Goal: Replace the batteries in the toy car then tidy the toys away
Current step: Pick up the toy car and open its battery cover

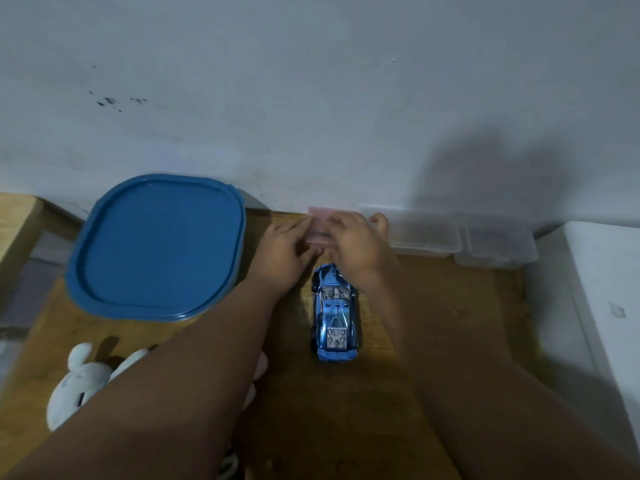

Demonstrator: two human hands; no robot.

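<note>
Head view: left hand (282, 252) and right hand (356, 245) hold the pink box (318, 233) in a closed grip, the toy car (335, 313) just behind, lengthwise toward it, nearer the right.

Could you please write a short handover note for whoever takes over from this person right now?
Hands: left hand and right hand are both on the small pink box by the wall; the right curls over it, the left's grip is unclear.
Things: blue toy car stands on its wheels on the wooden table; blue-lidded container at left, closed; white plush toy at the near left.
Done: nothing that shows.
Left: battery swap, then tidying.
</note>
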